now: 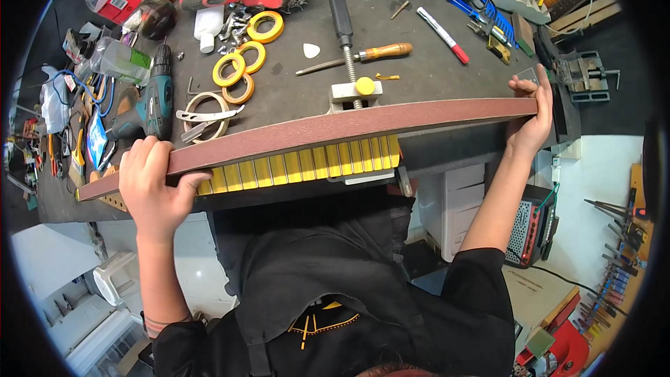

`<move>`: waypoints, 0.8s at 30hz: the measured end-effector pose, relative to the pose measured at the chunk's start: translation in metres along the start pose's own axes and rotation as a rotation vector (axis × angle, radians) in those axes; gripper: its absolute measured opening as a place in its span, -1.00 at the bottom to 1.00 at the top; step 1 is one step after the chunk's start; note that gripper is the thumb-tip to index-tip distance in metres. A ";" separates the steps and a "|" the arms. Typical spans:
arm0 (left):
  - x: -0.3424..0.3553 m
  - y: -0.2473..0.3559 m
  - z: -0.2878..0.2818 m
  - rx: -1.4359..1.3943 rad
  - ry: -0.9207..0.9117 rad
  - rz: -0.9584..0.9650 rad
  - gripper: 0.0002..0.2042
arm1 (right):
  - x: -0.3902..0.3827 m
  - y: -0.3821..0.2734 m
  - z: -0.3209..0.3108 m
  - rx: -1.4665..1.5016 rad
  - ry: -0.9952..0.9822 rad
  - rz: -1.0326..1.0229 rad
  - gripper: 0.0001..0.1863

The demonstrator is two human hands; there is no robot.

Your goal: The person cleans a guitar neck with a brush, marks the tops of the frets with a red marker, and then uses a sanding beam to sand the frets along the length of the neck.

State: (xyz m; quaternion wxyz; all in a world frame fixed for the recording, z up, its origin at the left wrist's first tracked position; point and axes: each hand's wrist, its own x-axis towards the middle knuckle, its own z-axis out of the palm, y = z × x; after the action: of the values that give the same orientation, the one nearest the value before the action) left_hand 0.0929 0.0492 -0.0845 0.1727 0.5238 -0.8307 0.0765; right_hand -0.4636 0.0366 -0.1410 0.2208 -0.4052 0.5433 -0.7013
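Note:
A long bar faced with reddish-brown sandpaper [349,123] stretches across the bench front, its abrasive face turned up toward me. My left hand [157,181] is wrapped round it near the left end, thumb below. At the other end, my right hand [532,115] grips the bar, the palm against its tip and some fingers raised. Below the bar lies a fretted neck [300,166] with yellow tape between its metal frets, partly hidden by the bar. Just behind the bar sits a screw clamp [356,91] with a black handle and a yellow knob.
Yellow tape rolls [265,26], a teal drill [159,91] and a razor-like tool [209,117] lie at the left. A wooden-handled file [384,52] and a red-capped marker [443,35] lie behind the clamp. A metal vise [592,78] stands beyond my right hand.

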 end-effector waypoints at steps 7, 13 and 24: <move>-0.108 -0.148 -0.060 0.079 -0.036 -0.156 -0.39 | -0.117 -0.025 0.086 0.166 -0.362 0.036 -0.44; -0.011 -0.010 -0.008 0.013 -0.009 -0.113 -0.40 | -0.005 -0.003 0.014 -0.039 -0.035 -0.020 -0.44; -0.046 -0.056 -0.023 0.076 0.042 -0.053 -0.40 | -0.046 -0.013 0.041 0.023 -0.148 -0.003 -0.41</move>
State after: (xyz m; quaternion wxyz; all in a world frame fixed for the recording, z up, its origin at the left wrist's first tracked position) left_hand 0.1657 0.0710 -0.0827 0.1721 0.5500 -0.8092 0.1141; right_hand -0.4020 0.0511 -0.1408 0.2641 -0.4544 0.5169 -0.6757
